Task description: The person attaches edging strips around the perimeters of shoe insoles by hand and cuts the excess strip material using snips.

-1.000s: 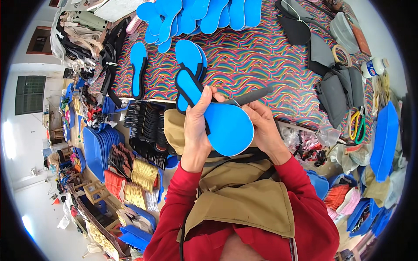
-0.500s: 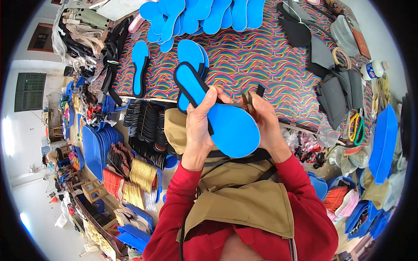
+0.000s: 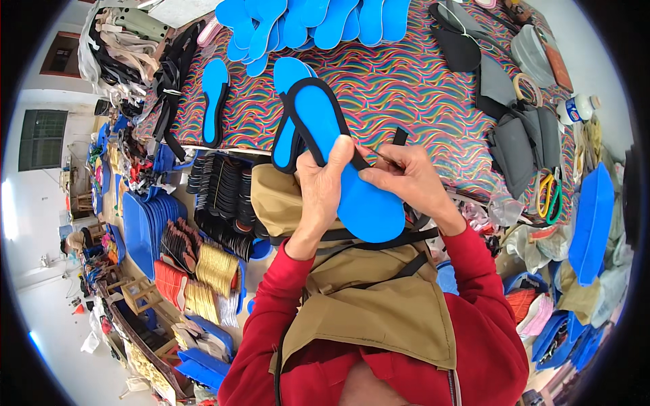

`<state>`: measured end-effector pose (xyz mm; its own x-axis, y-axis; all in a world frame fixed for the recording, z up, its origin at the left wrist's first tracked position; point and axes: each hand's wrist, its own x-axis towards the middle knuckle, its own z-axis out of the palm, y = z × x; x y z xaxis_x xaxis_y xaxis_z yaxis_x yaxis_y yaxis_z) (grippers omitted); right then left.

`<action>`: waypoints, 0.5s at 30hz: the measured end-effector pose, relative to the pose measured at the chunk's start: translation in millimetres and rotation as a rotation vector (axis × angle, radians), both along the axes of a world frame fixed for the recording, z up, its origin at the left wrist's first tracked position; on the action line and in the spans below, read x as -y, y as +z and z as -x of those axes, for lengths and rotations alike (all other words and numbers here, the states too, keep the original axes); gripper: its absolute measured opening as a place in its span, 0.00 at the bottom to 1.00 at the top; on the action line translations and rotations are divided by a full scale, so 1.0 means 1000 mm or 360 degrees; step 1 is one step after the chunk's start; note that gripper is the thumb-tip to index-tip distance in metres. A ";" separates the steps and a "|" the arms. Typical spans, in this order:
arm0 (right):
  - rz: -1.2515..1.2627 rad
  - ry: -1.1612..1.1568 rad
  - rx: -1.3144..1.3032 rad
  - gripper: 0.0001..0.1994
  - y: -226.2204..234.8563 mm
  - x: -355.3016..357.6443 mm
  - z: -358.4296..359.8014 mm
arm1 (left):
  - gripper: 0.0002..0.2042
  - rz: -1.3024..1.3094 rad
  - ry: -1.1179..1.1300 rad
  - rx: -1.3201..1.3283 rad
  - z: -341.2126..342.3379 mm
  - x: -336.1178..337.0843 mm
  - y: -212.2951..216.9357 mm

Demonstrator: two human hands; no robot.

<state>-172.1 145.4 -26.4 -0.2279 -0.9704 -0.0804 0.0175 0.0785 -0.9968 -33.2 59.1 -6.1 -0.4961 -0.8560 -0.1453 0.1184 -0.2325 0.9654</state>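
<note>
I hold a blue foam sandal sole (image 3: 359, 196) with a black edge strip (image 3: 332, 108) over my lap, its toe pointing away from me. My left hand (image 3: 325, 186) grips the sole across its middle, thumb on top. My right hand (image 3: 406, 179) pinches the black strip at the sole's right edge, and the strip's loose end (image 3: 399, 135) sticks up past my fingers. A second blue sole (image 3: 288, 115) with black trim lies on the table just under the held one.
The table carries a wavy multicoloured cloth (image 3: 406, 88). A pile of blue soles (image 3: 311, 20) lies at its far edge, one trimmed sole (image 3: 213, 101) to the left, grey cut pieces (image 3: 521, 145) and scissors (image 3: 548, 196) to the right. Stacks of blue, black and orange parts (image 3: 203, 237) fill the floor left.
The sole has turned from nearly sideways to pointing away from me and moved lower. My right hand has slid along the black strip to the sole's right edge.
</note>
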 end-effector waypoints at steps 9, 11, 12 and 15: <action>0.0253 -0.0597 0.0203 0.09 0.005 0.013 -0.023 | 0.11 0.0085 -0.0212 -0.0001 -0.006 0.000 -0.009; 0.0295 -0.0457 0.0315 0.07 -0.002 0.017 -0.019 | 0.09 0.0216 -0.0399 0.0008 -0.006 0.002 -0.007; 0.0296 -0.0457 0.0315 0.07 0.001 0.020 -0.018 | 0.09 0.0216 -0.0399 0.0009 -0.007 0.001 -0.008; 0.0375 -0.0411 0.0709 0.11 0.014 0.028 -0.013 | 0.11 0.0245 -0.0535 0.0163 -0.011 0.000 -0.013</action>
<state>-158.8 117.1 -12.3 -0.4540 -0.8909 -0.0111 0.4295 -0.2079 -0.8788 -22.6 59.1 -19.3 -0.7423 -0.6638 -0.0911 -0.0386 -0.0934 0.9949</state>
